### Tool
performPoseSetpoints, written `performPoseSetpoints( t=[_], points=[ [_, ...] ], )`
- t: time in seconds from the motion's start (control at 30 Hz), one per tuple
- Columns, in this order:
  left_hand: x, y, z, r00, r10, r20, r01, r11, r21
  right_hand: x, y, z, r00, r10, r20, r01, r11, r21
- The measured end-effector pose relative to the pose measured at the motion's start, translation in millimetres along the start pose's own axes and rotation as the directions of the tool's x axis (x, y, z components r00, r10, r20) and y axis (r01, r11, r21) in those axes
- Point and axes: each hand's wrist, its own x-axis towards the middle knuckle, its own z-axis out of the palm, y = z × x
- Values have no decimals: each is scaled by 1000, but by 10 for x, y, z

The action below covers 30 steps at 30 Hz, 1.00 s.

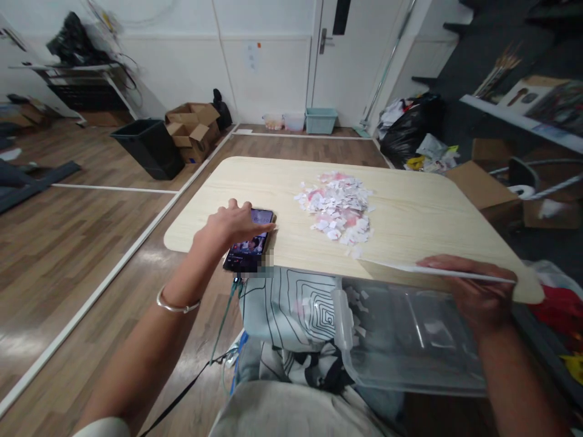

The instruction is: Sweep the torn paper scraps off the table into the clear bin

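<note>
My left hand [234, 222] hovers over or rests on a phone [248, 246] with a lit screen, near the front left edge of the table. Its thumb stretches out to the right and the fingers are apart, not wrapped round the phone. In my right hand [483, 291] is a thin flat white sheet [410, 267], seen almost edge-on, its left end low over the tabletop. A heap of small white and pinkish paper scraps [339, 203] lies at the middle of the table [410, 212]. Below the right hand, a clear plastic box [410, 340] holds a few scraps.
Patterned cloth [291, 309] covers my lap beside the box. A green cord [223, 321] hangs below the phone. Beyond the table are a black bin [150, 149], cardboard boxes [194, 127], a blue-green tub [321, 121] and a black bag [410, 130].
</note>
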Motion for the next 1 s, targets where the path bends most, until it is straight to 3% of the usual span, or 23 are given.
performPoseSetpoints(
  t=[0.13,0.33,0.47,0.57,0.67,0.83,0.9,1.0],
  points=[
    [-237,183,51,999,-26,-38,27,999,18,17,-30,24,1000,4,26,-6,999,54],
    [-275,349,197,993,-12,-118,10,1000,-14,40,8,88,982,187,-39,-182,978,100],
    [-210,237,323,977,152,-149,-142,987,76,35,94,148,965,237,-107,-214,958,191],
    [-209,105,341,931,343,-127,-307,921,238,37,134,160,961,257,-104,-233,952,200],
    [-320,12,312,922,361,-138,-327,919,219,42,164,154,960,261,-99,-240,953,187],
    [-931,-95,366,936,212,-280,-239,969,-65,51,208,158,961,237,-140,-210,961,181],
    [-1265,-103,494,943,137,-303,-189,970,-151,59,223,169,959,234,-160,-206,963,174],
    [-1665,-32,814,953,113,-282,-185,951,-246,80,259,189,955,221,-198,-191,968,161]
  ],
)
